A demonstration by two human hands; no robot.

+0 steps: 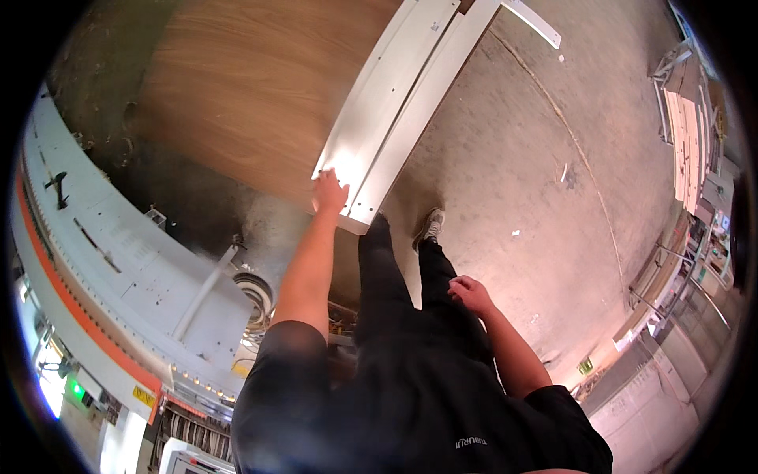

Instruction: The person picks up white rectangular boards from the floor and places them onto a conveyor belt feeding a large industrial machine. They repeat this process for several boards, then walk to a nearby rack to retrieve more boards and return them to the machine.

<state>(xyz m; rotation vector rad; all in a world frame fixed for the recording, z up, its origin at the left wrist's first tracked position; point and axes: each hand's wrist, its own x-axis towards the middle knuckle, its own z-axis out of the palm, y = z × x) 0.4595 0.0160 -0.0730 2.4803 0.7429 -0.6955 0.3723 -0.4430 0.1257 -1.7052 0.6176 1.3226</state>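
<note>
Two long white panels with small dark holes lie side by side on a brown wood-grain board, a dark gap running between them. My left hand rests at the near left corner of the left panel, its thumb apart from the fingers, touching the surface near a bright glare. Beside my right thigh hangs my right hand. Its fingers are loosely curled, with nothing visible in them, away from the panels.
To the left stands a long grey machine with an orange strip. A coiled hose is near its end. A white strip juts out at the far end of the panels. Stacked boards stand far right; scraps dot the concrete floor.
</note>
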